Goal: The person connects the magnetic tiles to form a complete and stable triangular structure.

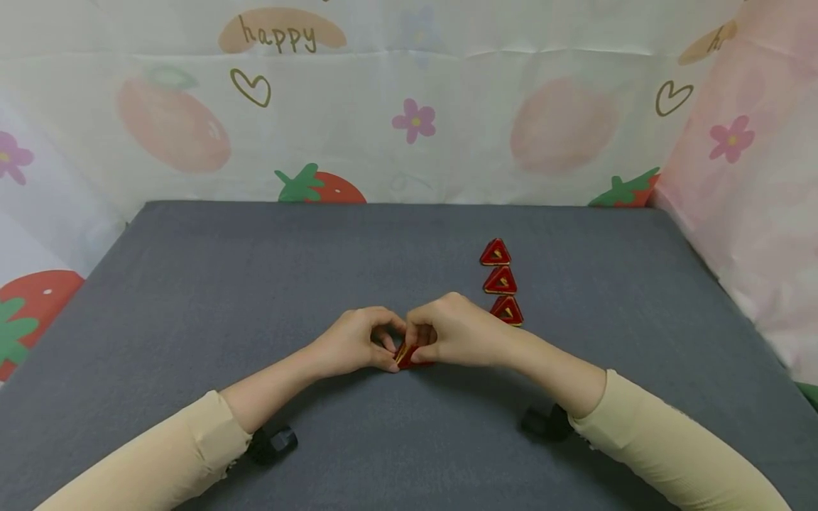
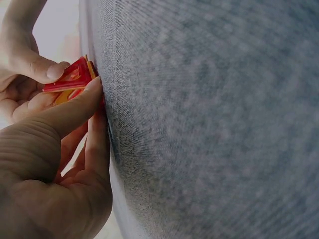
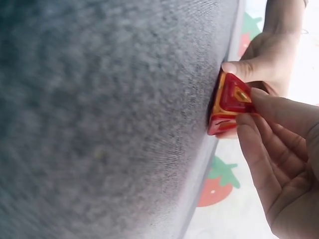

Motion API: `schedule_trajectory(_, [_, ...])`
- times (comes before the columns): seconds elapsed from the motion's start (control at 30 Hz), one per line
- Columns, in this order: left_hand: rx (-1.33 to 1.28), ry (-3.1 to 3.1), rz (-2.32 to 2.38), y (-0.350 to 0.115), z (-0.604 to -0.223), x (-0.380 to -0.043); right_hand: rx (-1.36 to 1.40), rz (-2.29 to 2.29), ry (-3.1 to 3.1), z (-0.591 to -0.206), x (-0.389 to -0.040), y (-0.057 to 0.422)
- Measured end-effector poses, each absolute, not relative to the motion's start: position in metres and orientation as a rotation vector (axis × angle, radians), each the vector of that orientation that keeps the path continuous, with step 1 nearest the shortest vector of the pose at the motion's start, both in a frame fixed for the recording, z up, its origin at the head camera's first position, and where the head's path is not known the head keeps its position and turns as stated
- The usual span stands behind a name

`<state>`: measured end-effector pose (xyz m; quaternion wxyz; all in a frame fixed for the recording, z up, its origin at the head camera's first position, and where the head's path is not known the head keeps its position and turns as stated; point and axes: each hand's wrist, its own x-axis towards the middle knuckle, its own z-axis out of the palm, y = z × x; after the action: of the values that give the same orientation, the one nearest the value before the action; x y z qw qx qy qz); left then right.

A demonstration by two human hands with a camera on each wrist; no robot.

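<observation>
Low over the middle of the table, a small red triangular piece with yellow edges [image 3: 236, 95] is between both hands. My left hand [image 1: 358, 341] pinches its lower edge, thumb against the near side, as the left wrist view shows. From the other side my right hand [image 1: 456, 332] pinches the same piece between thumb and fingertips. In the left wrist view a red triangular face [image 2: 72, 77] shows between the two thumbs. The fingers hide much of the piece in the head view.
Beyond the right hand, three red triangular pieces with yellow middles [image 1: 500, 279] stand in a row running away from me; the right hand and forearm lie close to the nearest. A grey cloth [image 1: 255, 262] covers the table. Printed curtains [image 1: 396, 85] hang behind and beside it.
</observation>
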<state>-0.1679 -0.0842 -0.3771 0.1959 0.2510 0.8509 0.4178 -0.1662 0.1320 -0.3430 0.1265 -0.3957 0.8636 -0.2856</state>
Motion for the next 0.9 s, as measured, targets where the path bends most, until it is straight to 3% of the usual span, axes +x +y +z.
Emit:
schedule_trajectory(0.43, [0.708,2.400,1.153,-0.084,-0.377,-0.167,-1.171,-0.833,2.592,-0.347,-0.166,0.132])
schedule_trajectory(0.9, [0.663,2.441,1.152,-0.082,-0.377,-0.159,-0.899,-0.875,2.463,-0.348,-0.167,0.149])
